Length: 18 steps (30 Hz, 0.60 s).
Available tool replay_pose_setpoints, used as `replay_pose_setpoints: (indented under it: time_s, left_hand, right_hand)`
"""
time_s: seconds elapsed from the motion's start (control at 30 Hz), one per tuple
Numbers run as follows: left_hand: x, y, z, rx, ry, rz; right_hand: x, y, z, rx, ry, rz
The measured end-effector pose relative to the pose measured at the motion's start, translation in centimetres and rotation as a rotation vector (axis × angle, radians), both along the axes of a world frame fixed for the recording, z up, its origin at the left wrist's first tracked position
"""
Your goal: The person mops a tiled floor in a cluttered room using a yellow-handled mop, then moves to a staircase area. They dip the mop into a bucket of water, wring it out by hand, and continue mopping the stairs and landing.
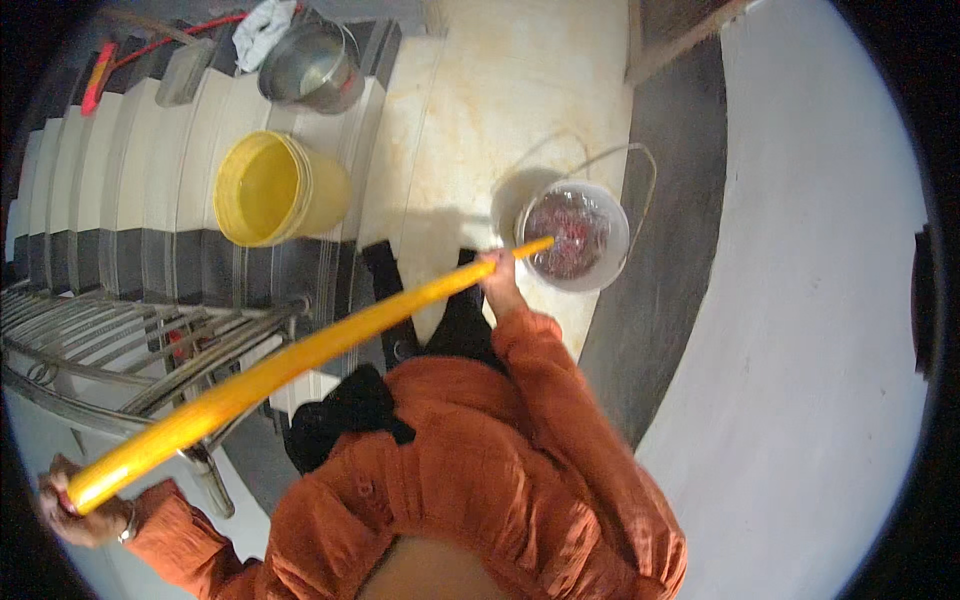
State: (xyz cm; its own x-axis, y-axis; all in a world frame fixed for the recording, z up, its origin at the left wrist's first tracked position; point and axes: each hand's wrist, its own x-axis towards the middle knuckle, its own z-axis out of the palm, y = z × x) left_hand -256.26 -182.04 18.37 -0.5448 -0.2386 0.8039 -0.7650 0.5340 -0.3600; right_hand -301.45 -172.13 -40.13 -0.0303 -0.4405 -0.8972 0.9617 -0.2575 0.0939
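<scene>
A mop with a long yellow handle point(290, 365) slants across my body from lower left to upper right. At its top end my left hand point(85, 510) is closed, gripping the handle's tip. My right hand point(502, 285) is wrapped round the handle much lower down, close to a white bucket point(618, 262). The mop's lower end dips into this bucket, where something reddish shows blurred in the bubbly water point(572, 235). The bucket's wire handle point(645, 205) leans out to the right.
On the steps point(155, 200) at left, a yellow bucket point(330, 190) lies tipped or leans, and a metal bucket point(315, 75) stands beyond with a white cloth point(262, 32) beside it. A metal railing point(230, 345) runs below the handle. A white wall point(800, 300) bounds the right.
</scene>
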Motion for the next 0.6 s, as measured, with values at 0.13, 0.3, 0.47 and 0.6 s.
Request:
replay_pose_setpoints:
  time_s: [0.13, 0.3, 0.47, 0.6]
  left_hand:
    - [6.0, 2.4, -0.6, 0.643, 0.523, -0.289]
    - [9.5, 2.5, -2.8, 0.554, 0.858, -0.231]
    - [25.7, 5.2, -4.7, 0.396, 0.608, 0.056]
    - [36.7, 8.6, -8.5, 0.326, 0.993, 0.102]
  right_hand:
    - [-0.7, -0.5, 2.2, -0.143, -0.090, -0.088]
    - [6.1, 1.0, 4.7, -0.033, -0.058, -0.075]
    - [12.7, 1.3, 9.7, 0.015, 0.135, 0.046]
    - [17.8, 0.7, 16.0, 0.015, 0.217, 0.081]
